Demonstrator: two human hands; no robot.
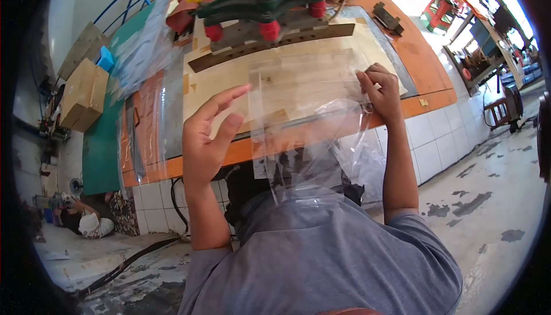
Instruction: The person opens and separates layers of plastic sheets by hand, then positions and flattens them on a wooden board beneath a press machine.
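Between my hands hangs a clear plastic sheet or bag (304, 120); its lower part droops crumpled over my lap. My right hand (381, 90) pinches its upper right edge between thumb and fingers. At the sheet's left edge, my left hand (208, 134) is raised with thumb and fingers apart, holding nothing that I can see. Beyond the sheet lies a pale wooden board (221, 79) with tape patches. Above that board stands a green press head (261, 2) with yellow knobs and red feet. A long metal bar (272, 45) runs along its front.
The worktable has an orange edge (427, 99). More clear plastic sheets (143, 137) lie at left, near a cardboard box (85, 95) and a blue object (105, 59). A dark metal block (388, 18) sits at far right. Another person (94, 223) is low at far left.
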